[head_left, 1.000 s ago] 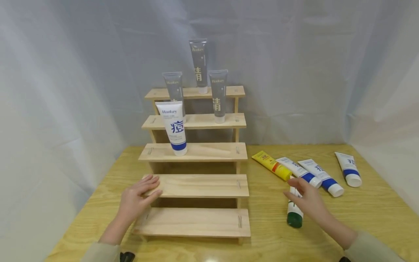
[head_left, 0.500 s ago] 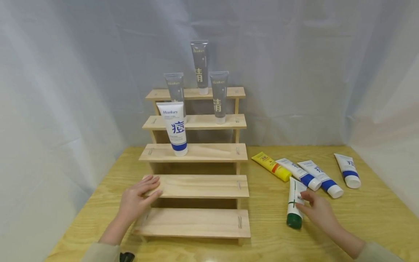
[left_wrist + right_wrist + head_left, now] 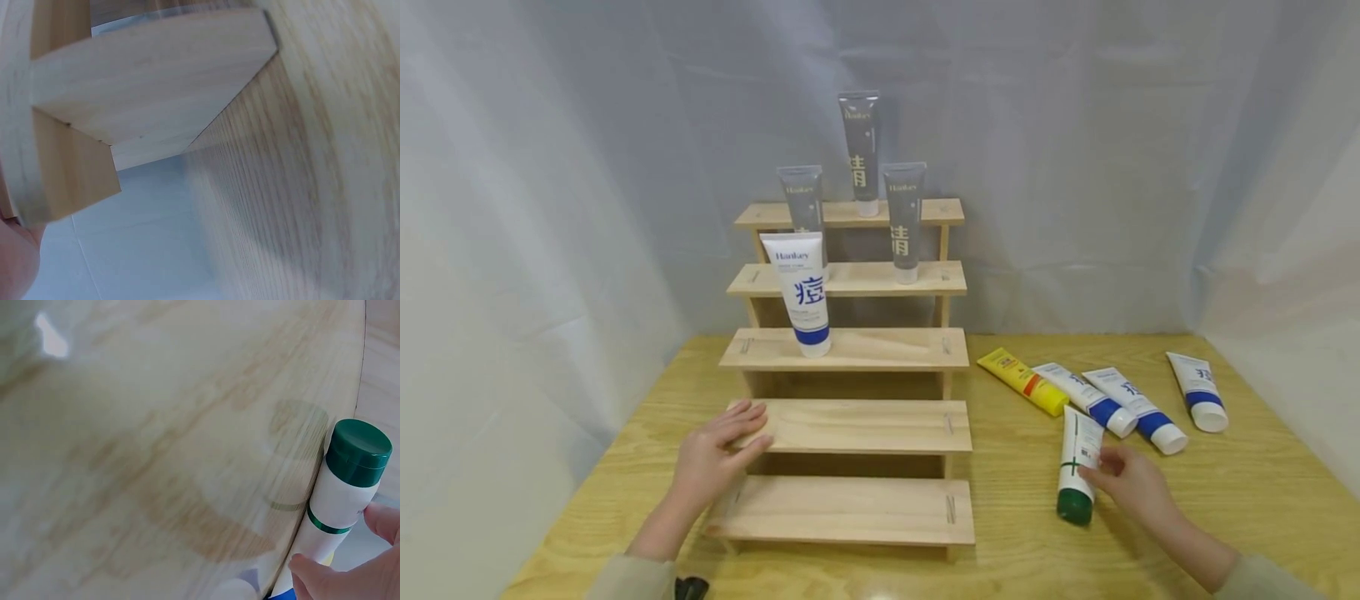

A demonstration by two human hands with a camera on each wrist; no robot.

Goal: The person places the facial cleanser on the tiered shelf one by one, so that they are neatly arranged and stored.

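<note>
A white tube with a green cap (image 3: 1078, 454) lies on the table at the right, its cap toward me. My right hand (image 3: 1138, 487) pinches it, thumb on one side and fingers on the other; the right wrist view shows the green cap (image 3: 359, 453) beyond the thumb and fingertip. My left hand (image 3: 711, 454) rests on the left end of a tiered wooden stand (image 3: 857, 425), fingers lying on the second step from the front. Upright on the stand are a white tube with a blue cap band (image 3: 805, 292) and several grey tubes (image 3: 906, 221) on higher steps.
Behind the green-capped tube lie a yellow tube (image 3: 1022, 382) and two white-and-blue tubes (image 3: 1131, 408), close together. Another white-and-blue tube (image 3: 1198, 392) lies farther right. Pale sheeting (image 3: 1075, 167) hangs behind and beside the wooden table (image 3: 1015, 533).
My right hand has come down and toward me, from over the tube's upper end to its side, and now pinches it. The left hand has stayed on the stand.
</note>
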